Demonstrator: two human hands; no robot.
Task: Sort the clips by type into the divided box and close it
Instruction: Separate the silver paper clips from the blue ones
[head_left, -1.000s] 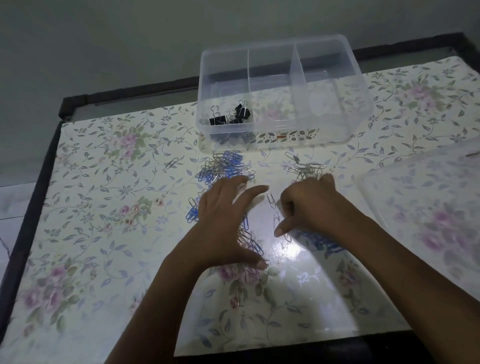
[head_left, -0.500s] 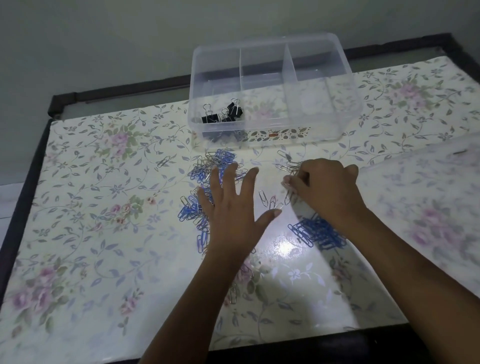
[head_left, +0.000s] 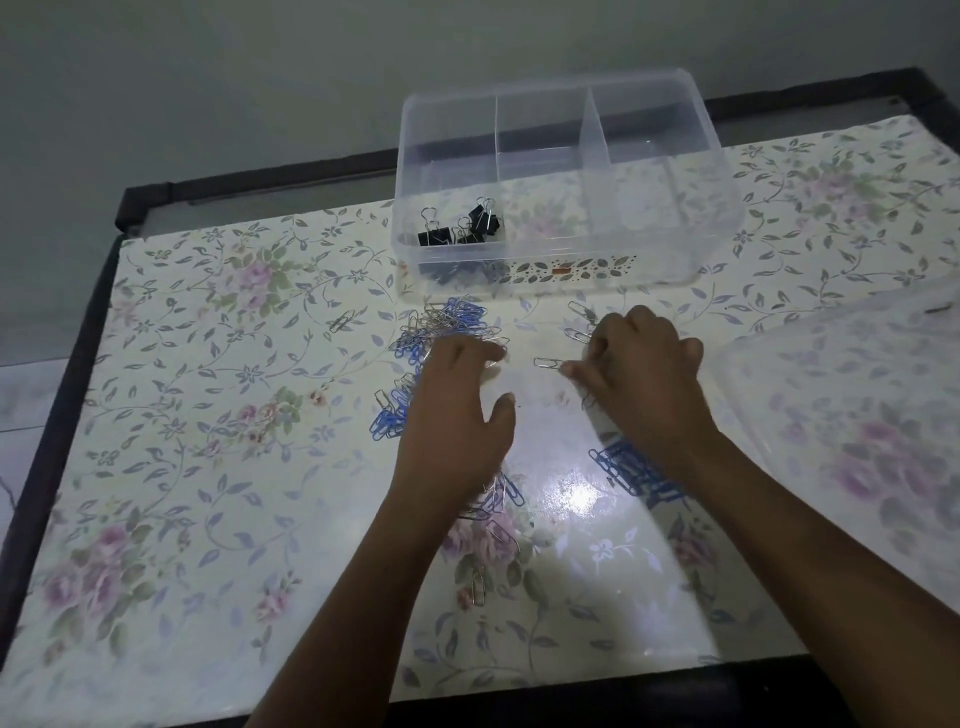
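Observation:
A clear divided box (head_left: 719, 244) stands at the back of the table, with black binder clips (head_left: 460, 228) in its left compartment and the other two compartments bare. Blue and silver paper clips lie mixed in a pile (head_left: 447, 322) in front of the box. My left hand (head_left: 457, 415) rests on that pile, fingers spread forward. Curled over some silver clips (head_left: 579, 319), my right hand (head_left: 644, 379) pinches a single silver paper clip (head_left: 545, 362) at its fingertips. A heap of blue clips (head_left: 631, 475) lies by my right wrist.
The box's translucent lid (head_left: 857, 441) lies flat on the right of the floral table cover. More blue clips (head_left: 389, 415) sit left of my left hand. Stray silver clips lie at the left (head_left: 340, 322) and near the front (head_left: 478, 587). The table has a dark raised frame (head_left: 98, 291).
My left hand slid forward onto the mixed pile. My right hand moved up from the blue heap to the silver clips, and its fingertips now hold one silver clip.

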